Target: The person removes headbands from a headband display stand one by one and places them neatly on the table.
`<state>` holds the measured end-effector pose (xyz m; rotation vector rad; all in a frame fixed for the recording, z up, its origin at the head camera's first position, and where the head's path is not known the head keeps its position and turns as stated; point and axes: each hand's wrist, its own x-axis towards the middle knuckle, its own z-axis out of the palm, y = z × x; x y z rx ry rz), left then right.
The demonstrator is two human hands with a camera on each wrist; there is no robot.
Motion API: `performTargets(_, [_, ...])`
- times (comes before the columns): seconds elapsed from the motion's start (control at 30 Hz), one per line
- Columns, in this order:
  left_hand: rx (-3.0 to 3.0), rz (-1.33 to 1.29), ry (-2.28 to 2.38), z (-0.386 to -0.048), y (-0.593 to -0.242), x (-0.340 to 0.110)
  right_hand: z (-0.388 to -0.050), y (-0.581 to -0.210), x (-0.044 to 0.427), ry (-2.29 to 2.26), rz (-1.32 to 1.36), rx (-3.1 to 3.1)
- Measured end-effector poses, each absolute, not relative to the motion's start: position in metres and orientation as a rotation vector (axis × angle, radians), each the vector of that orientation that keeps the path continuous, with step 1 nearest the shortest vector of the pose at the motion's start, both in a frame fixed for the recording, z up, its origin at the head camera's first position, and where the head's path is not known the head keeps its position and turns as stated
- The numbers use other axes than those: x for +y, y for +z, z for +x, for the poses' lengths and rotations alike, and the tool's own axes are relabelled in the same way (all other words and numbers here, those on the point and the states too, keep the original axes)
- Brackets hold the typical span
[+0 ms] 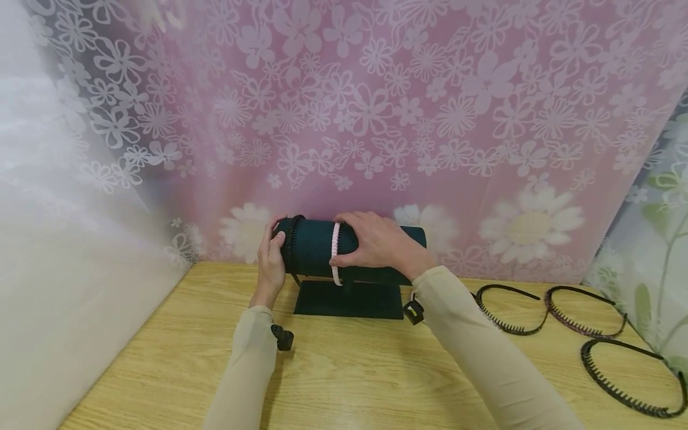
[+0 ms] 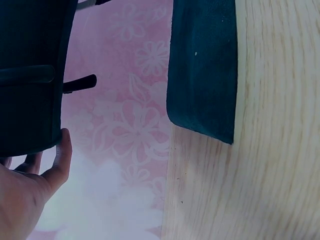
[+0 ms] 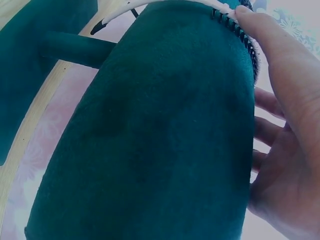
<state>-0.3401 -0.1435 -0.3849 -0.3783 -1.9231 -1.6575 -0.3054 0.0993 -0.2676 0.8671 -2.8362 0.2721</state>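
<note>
A dark green velvet headband display roll stands on its flat base. My left hand grips the roll's left end, thumb in front and fingers curling behind. Beside that thumb, a dark toothed headband is fitted over the roll; in the left wrist view a black band tip sticks out past the roll. My right hand holds a pale pink headband near the roll's middle, its thumb on the band's front. The pink band's black teeth show in the right wrist view.
On the wooden table at the right lie a dark headband, another with a purplish tint, and a larger-looking one nearer. A pink flowered curtain hangs just behind the roll.
</note>
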Motion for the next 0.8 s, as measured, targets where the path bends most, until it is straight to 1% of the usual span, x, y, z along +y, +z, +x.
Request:
performTargets(0.2, [-1.935, -0.387, -1.697, -0.335, -0.379, -0.143, -0.304, -0.268, 0.105, 0.280, 0.873, -2.827])
performTargets(0.43, [-1.957, -0.397, -1.706, -0.309, -0.358, -0.136, -0.301, -0.269, 0.113, 0.291, 0.869, -2.813])
performTargets(0.8, [-1.955, -0.396, -1.699, -0.309, -0.359, -0.136, -0.296, -0.270, 0.125, 0.295, 0.847, -2.799])
